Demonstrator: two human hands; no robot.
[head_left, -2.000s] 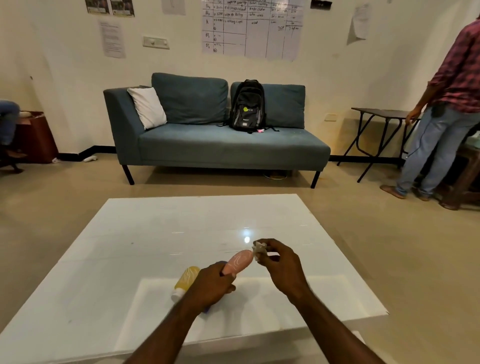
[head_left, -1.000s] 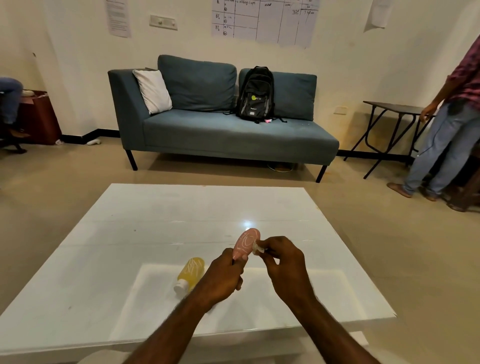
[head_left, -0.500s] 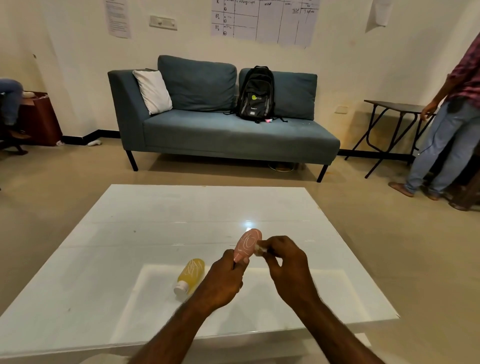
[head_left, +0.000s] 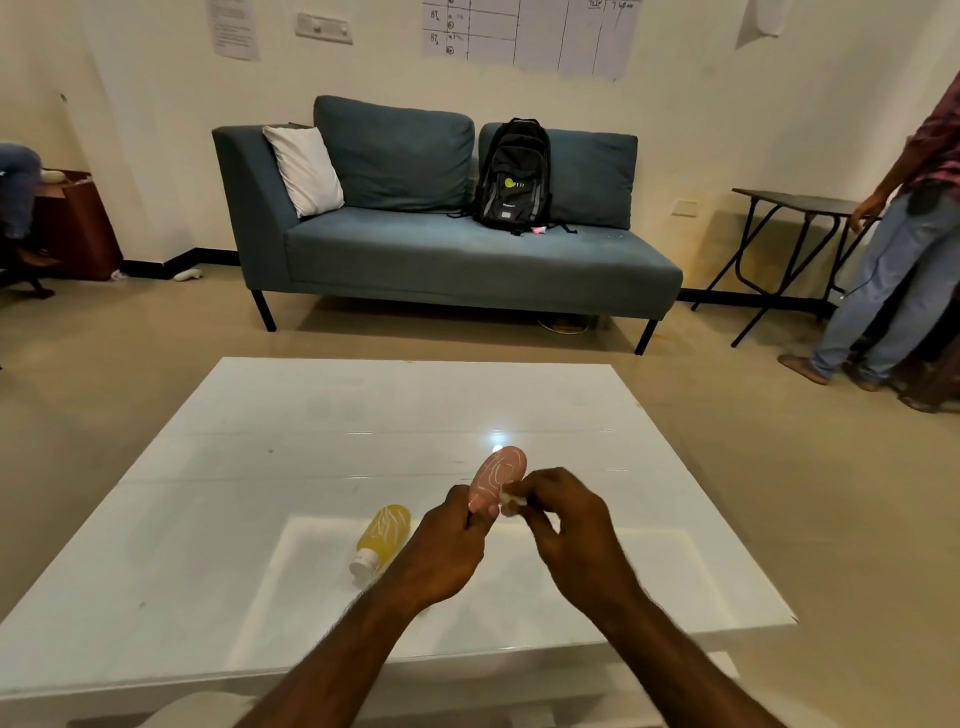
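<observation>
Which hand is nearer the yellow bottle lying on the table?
Left. The left hand, gripping the pink bottle, sits just right of the yellow bottle; the right hand, pinching a white piece at the pink bottle, is farther right.

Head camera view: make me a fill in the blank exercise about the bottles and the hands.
The left hand grips a bottle coloured ____.
The right hand pinches a small piece coloured ____ beside that bottle.
A second bottle, yellow, lies on its side on the white ____.
Missing words: pink; white; table.
</observation>
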